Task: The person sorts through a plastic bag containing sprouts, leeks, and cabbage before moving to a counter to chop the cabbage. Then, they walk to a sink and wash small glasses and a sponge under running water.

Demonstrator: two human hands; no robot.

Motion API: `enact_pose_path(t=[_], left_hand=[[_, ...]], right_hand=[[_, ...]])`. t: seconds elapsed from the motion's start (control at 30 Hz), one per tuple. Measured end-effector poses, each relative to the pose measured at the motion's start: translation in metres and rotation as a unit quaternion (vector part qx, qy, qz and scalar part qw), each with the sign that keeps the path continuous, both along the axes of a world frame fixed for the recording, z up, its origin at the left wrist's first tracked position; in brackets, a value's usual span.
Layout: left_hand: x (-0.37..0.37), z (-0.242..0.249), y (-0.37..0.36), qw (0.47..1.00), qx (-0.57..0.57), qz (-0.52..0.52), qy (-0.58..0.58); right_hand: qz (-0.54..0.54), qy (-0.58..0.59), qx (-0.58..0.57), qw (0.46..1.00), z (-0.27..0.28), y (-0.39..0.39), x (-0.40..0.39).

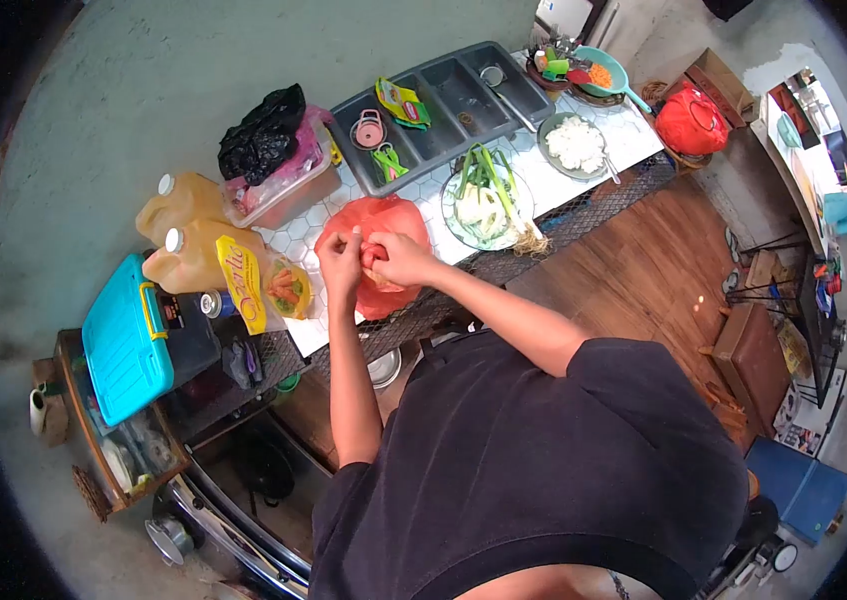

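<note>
A red plastic bag (371,212) rests on the white tabletop with its gathered neck toward me. My left hand (339,265) pinches the bag's twisted plastic from the left side. From the right, my right hand (401,262) has its fingers closed on the bunched neck. The two hands are close together over the bag, and what lies inside it is hidden. Just right of the bag is a glass plate (521,238) with spring onions (488,180) and pale chopped pieces. A yellow food packet (261,285) stands left of my left hand.
Behind the bag lies a grey divided tray (413,155). A bowl of white food (573,145) and a turquoise strainer (611,65) stand at right. Two oil jugs (188,255), a plastic tub (293,195) and a blue-lidded box (128,340) crowd the left.
</note>
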State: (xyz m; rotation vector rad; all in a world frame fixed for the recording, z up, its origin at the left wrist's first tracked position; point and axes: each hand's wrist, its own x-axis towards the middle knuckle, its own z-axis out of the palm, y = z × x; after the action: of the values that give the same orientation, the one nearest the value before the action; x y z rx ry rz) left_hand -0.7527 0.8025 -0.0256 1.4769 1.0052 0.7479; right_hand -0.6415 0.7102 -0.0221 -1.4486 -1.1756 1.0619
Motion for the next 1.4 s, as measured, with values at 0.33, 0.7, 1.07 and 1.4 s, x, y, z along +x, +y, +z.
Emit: enact_pose_path(t=[0.33,0.7,1.07,1.4], left_hand=[[-0.002,-0.037,0.014,0.994,-0.043,0.078,-0.069],[-0.02,-0.051,-0.011,0.867,0.309,0.297,0.253],[0.168,0.022,-0.221,0.885,0.391,-0.254,0.019],[0.38,0.027,-0.447,0.775,0.357,-0.508,-0.116]], right_hand=[[-0.217,-0.063,0.241,0.944,-0.014,0.0,0.007],[-0.193,0.081,-0.009,0.978,-0.093,-0.059,0.044],[-0.097,0.629,0.047,0.77,0.007,-0.188,0.13],[-0.289,0.559,0.198,0.751,0.031,-0.449,0.294]])
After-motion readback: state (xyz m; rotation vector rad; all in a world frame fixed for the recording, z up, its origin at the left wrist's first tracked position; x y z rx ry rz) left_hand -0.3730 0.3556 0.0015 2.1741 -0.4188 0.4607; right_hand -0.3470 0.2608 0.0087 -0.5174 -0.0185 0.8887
